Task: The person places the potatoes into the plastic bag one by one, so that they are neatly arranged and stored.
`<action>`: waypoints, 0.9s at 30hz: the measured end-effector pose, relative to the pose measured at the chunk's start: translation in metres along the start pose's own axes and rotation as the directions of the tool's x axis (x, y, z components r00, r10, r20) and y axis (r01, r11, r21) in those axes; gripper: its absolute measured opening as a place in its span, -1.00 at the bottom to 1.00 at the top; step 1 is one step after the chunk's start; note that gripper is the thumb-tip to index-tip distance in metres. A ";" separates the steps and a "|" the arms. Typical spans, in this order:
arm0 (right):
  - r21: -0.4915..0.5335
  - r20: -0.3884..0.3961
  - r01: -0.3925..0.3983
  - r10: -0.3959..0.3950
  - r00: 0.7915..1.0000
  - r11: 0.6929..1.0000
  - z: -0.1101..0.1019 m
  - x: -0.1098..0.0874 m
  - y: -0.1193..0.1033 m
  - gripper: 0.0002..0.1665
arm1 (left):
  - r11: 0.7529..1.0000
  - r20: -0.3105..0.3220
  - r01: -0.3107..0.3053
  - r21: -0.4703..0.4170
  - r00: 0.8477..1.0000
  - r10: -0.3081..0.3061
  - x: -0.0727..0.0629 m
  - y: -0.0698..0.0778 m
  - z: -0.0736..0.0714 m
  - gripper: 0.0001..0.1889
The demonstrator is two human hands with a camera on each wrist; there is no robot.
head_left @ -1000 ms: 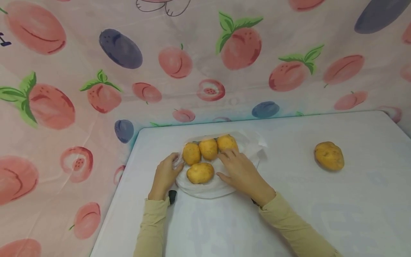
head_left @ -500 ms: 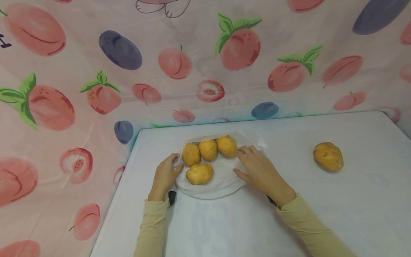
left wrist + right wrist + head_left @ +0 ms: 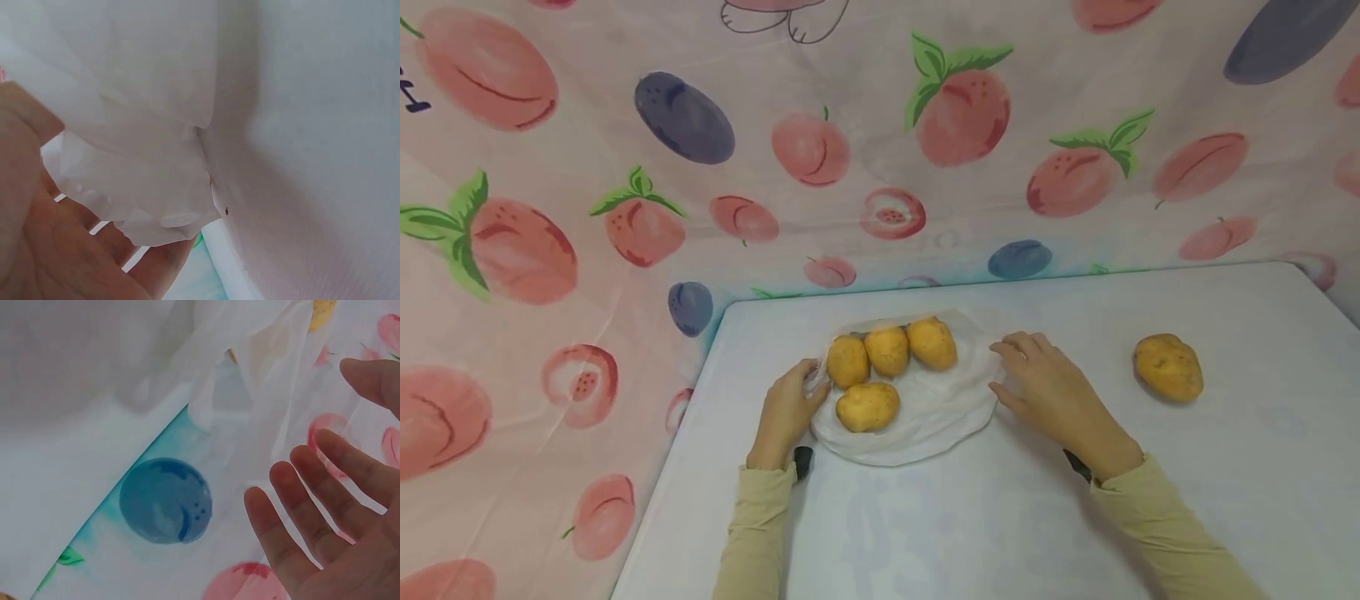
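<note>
In the head view, several yellow potatoes (image 3: 887, 350) lie on or in a translucent white plastic bag (image 3: 940, 421); three sit in a back row, and another potato (image 3: 867, 407) is in front. My left hand (image 3: 786, 412) is at the bag's left edge, thumb apart from the fingers. In the left wrist view, the bag film (image 3: 144, 181) hangs between that thumb and the fingers, hiding some fingertips. My right hand (image 3: 1048, 387) is by the bag's right edge and holds nothing. Its fingers (image 3: 312, 500) look spread and nearly straight in the right wrist view.
A single potato (image 3: 1168, 367) lies apart on the right side of the white table (image 3: 925, 525). Behind and to the left hangs a pink fruit-print cloth (image 3: 850, 83), meeting the table's back edge.
My right hand has moved right, from beside the back-right potato to beyond the bag's right edge. The left hand and the potatoes have stayed in place.
</note>
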State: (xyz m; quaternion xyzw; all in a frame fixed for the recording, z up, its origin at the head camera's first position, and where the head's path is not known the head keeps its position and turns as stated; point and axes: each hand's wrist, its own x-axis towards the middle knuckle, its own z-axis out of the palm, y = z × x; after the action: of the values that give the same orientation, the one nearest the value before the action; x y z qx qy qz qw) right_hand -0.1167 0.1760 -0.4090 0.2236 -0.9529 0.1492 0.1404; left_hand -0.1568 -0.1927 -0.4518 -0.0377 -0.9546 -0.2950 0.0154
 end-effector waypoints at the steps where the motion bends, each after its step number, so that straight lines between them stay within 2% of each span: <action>1: 0.001 -0.002 -0.002 0.002 1.000 1.000 -0.001 -0.001 0.003 -0.45 | 1.000 0.002 0.003 -0.001 1.000 -0.003 0.000 0.000 0.000 -0.53; 15: -0.042 -0.061 -0.033 0.030 0.998 0.999 -0.018 -0.018 0.040 -0.46 | 1.000 0.000 0.001 -0.003 1.000 -0.001 0.000 -0.001 0.000 -0.53; 27: -0.031 -0.093 -0.069 0.066 0.993 0.997 -0.028 -0.030 0.069 -0.46 | 1.000 -0.007 -0.001 0.000 1.000 0.001 0.000 0.000 0.001 -0.54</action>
State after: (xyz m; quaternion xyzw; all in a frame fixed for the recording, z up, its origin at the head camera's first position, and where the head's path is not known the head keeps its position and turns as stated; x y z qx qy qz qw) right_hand -0.1174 0.2567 -0.4083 0.1818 -0.9548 0.1479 0.1829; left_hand -0.1571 -0.1925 -0.4528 -0.0373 -0.9546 -0.2950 0.0192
